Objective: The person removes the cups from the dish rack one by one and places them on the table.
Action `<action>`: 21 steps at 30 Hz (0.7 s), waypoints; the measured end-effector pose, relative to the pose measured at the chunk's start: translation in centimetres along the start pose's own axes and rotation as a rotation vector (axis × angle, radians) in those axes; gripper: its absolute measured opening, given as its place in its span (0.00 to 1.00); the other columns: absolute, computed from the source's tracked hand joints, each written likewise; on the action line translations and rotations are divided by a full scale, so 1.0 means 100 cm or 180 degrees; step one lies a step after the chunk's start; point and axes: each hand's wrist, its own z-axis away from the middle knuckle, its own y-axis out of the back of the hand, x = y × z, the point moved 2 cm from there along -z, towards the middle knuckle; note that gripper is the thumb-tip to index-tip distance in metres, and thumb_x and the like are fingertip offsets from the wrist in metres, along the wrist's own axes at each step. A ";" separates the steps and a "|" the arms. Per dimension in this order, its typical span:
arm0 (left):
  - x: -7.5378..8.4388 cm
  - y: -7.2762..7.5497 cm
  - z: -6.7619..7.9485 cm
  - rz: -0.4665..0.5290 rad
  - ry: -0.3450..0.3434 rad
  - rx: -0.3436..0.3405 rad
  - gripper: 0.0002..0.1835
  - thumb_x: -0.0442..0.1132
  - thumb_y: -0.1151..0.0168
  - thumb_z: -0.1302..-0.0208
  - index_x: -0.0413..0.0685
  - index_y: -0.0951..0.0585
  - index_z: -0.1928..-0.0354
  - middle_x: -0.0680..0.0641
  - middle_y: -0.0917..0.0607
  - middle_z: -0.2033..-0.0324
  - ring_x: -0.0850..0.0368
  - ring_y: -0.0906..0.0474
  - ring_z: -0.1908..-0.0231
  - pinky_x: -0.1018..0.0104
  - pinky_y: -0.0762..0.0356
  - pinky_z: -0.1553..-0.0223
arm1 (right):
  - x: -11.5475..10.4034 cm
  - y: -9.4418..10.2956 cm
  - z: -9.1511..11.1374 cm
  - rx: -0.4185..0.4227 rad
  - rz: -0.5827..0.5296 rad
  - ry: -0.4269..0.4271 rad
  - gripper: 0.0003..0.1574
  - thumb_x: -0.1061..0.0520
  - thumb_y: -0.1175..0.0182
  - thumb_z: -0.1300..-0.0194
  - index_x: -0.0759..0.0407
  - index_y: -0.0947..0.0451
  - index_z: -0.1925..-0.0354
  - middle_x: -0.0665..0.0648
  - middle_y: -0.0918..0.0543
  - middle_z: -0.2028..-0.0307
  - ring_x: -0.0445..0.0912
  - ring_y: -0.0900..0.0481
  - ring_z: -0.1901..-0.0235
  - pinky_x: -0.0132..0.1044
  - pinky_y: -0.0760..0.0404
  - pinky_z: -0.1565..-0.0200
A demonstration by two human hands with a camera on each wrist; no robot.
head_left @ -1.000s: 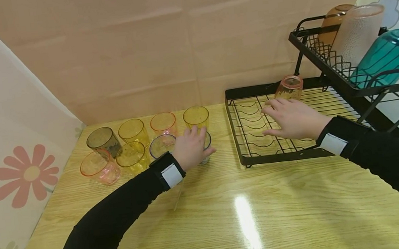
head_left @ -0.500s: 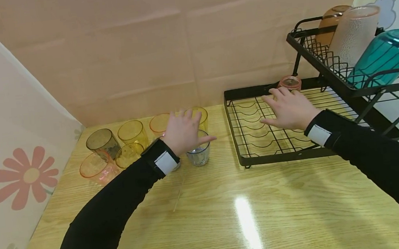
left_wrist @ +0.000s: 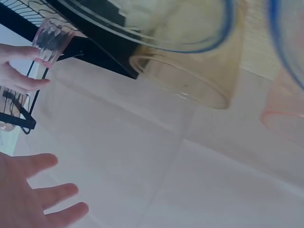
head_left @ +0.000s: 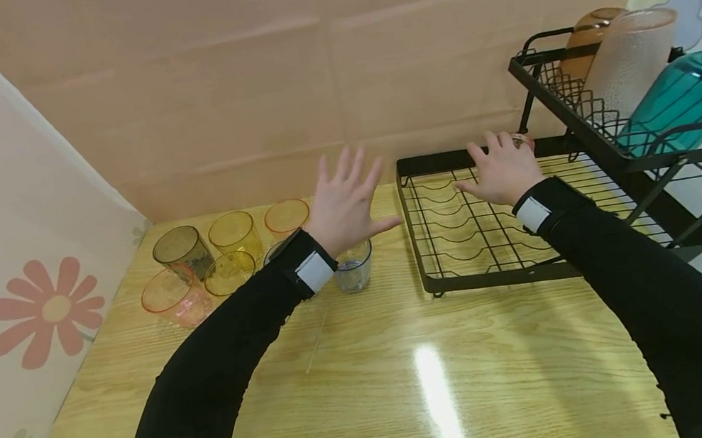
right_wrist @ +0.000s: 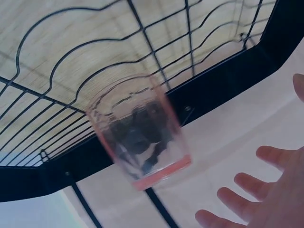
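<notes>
My left hand [head_left: 349,201], fingers spread, is raised above the glasses at the back of the table and holds nothing. A clear blue-rimmed glass [head_left: 354,267] stands just below it; another blue-rimmed one is mostly hidden behind my wrist. In the left wrist view, a yellow glass [left_wrist: 190,78] stands near that hand. My right hand [head_left: 503,171] hovers with fingers spread over the lower tier of the black dish rack [head_left: 492,278]. Beside it, a pink glass [right_wrist: 142,137] rests upside down on the wires; a gap separates it from the fingers in the right wrist view.
At left stand a grey glass [head_left: 182,251], two yellow glasses [head_left: 235,232], a pink glass [head_left: 177,296] and a red-rimmed glass [head_left: 286,216]. The rack's upper tier holds a teal glass [head_left: 682,102], a clear textured glass [head_left: 630,65] and an amber glass [head_left: 583,45].
My left hand has risen from the blue-rimmed glass, moving up and slightly right with fingers spreading. My right hand has moved farther back, now covering most of the rack's pink glass in the head view.
</notes>
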 end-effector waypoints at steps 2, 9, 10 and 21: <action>0.005 0.003 -0.005 0.0032 0.0008 0.0025 0.57 0.82 0.62 0.45 0.51 0.49 0.23 0.36 0.52 0.26 0.39 0.57 0.27 0.36 0.58 0.33 | 0.006 -0.002 -0.005 0.0011 -0.0052 -0.0131 0.47 0.35 0.46 0.32 0.68 0.41 0.33 0.79 0.44 0.37 0.74 0.45 0.38 0.71 0.40 0.45; 0.032 0.007 -0.021 0.0145 -0.0011 0.0143 0.59 0.84 0.65 0.47 0.54 0.57 0.22 0.38 0.61 0.25 0.41 0.63 0.27 0.37 0.63 0.33 | 0.027 -0.009 -0.021 -0.0059 -0.0308 -0.0491 0.52 0.32 0.52 0.30 0.69 0.49 0.28 0.82 0.48 0.36 0.76 0.51 0.36 0.74 0.43 0.45; 0.036 0.006 -0.023 0.0152 -0.0018 0.0161 0.59 0.84 0.66 0.47 0.54 0.58 0.22 0.38 0.61 0.25 0.41 0.64 0.27 0.37 0.63 0.33 | 0.030 -0.010 -0.023 -0.0084 -0.0343 -0.0524 0.53 0.32 0.53 0.30 0.69 0.51 0.28 0.83 0.50 0.36 0.76 0.53 0.35 0.74 0.44 0.45; 0.072 0.005 -0.036 0.0405 0.0049 0.0098 0.58 0.85 0.67 0.49 0.59 0.60 0.22 0.41 0.61 0.24 0.44 0.69 0.26 0.37 0.60 0.32 | 0.049 -0.020 -0.038 -0.0238 -0.0609 -0.0906 0.53 0.31 0.57 0.30 0.69 0.54 0.27 0.82 0.63 0.31 0.76 0.60 0.33 0.75 0.50 0.43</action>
